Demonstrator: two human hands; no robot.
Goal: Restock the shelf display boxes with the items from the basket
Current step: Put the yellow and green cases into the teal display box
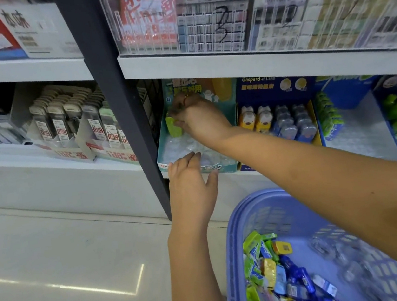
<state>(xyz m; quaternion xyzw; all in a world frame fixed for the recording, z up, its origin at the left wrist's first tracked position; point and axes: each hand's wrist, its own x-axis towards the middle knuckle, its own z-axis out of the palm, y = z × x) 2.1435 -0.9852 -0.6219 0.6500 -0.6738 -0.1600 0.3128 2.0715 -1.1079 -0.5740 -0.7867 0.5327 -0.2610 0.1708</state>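
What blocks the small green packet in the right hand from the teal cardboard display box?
Nothing visible. The right hand holds the small green packet inside the teal cardboard display box, at its back left; the left hand rests on the front edge, clear of it.

Right hand [198, 117] pinches green item [173, 126] at back of teal display box [226, 166]. Left hand [191, 184], fingers straight, touches box's front edge. Purple basket [231, 247] below, green, yellow, blue packets [271, 269] inside.

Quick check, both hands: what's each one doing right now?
Left hand: open, fingers straight at the front edge of the teal display box.
Right hand: holding a green item inside that box.
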